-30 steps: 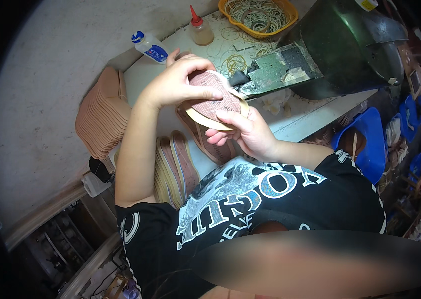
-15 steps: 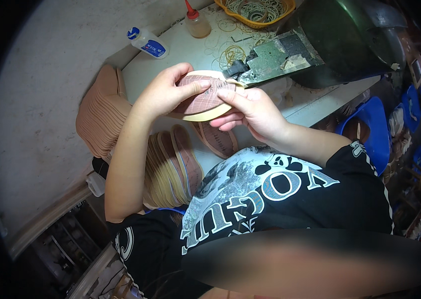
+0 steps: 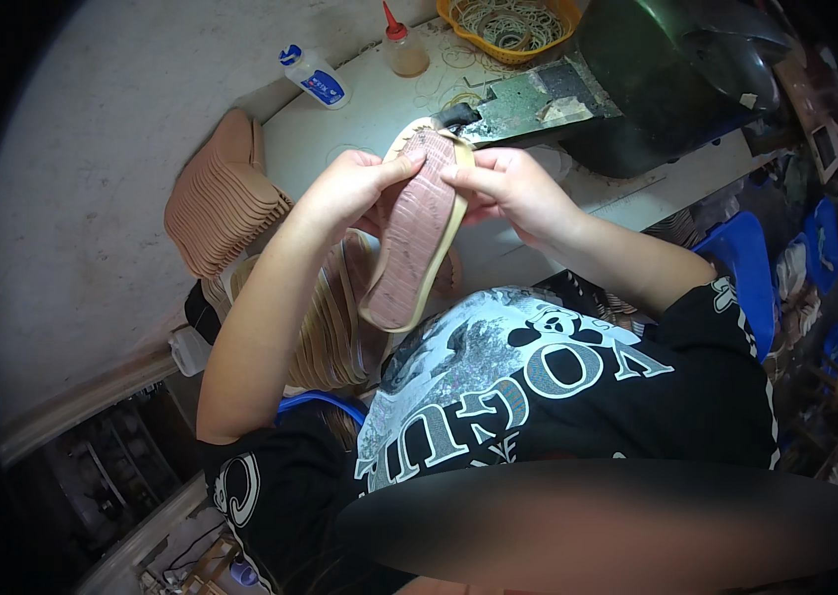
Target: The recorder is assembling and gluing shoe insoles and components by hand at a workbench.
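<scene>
I hold a long insole (image 3: 414, 228), pinkish-brown on its face with a pale yellow rim, its lower end toward my chest. My left hand (image 3: 351, 190) is closed on its left edge, thumb on the face. Across from it, my right hand (image 3: 516, 193) pinches the right edge near the upper end. That upper end lies by the black tip (image 3: 458, 116) of the green machine arm (image 3: 523, 107); whether they touch I cannot tell. Behind the held insole, several pale-edged insoles (image 3: 335, 317) stand packed together, partly hidden by my left forearm.
At the left wall leans a stack of tan insoles (image 3: 221, 203). A white-and-blue bottle (image 3: 315, 79), a red-tipped squeeze bottle (image 3: 404, 48) and a yellow basket of cord (image 3: 513, 30) stand at the back of the white table (image 3: 300, 134). Right of the table is a blue container (image 3: 741, 268).
The insole has turned from lying crosswise to pointing down toward my chest. Both hands have shifted their hold along its edges, and the view has moved slightly.
</scene>
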`<state>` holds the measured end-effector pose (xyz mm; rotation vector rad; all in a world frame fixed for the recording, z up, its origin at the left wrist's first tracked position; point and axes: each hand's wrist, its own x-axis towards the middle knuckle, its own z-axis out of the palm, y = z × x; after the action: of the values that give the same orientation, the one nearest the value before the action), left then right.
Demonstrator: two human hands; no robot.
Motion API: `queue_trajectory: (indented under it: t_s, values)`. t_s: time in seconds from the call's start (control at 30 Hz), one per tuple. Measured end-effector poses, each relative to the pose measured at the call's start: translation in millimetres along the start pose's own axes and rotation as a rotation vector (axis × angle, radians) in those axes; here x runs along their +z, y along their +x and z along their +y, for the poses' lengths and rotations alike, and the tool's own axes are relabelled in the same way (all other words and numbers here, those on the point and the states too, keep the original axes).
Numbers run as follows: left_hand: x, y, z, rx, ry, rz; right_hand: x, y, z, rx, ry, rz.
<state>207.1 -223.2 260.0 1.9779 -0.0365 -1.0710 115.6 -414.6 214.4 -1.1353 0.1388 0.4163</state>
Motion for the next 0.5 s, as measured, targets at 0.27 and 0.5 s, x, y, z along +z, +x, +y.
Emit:
queue_trajectory:
  t_s: [0.27, 0.5]
  values:
    - [14.2, -15.8, 6.4, -0.028, -0.126, -0.072, -13.4, -25.4, 21.0, 0.007, -0.093, -0.112]
    - [20.1, -11.3, -7.9, 0.072, -0.348, 0.038, -15.2, -4.3, 0.8, -0.003, -0.073, -0.068]
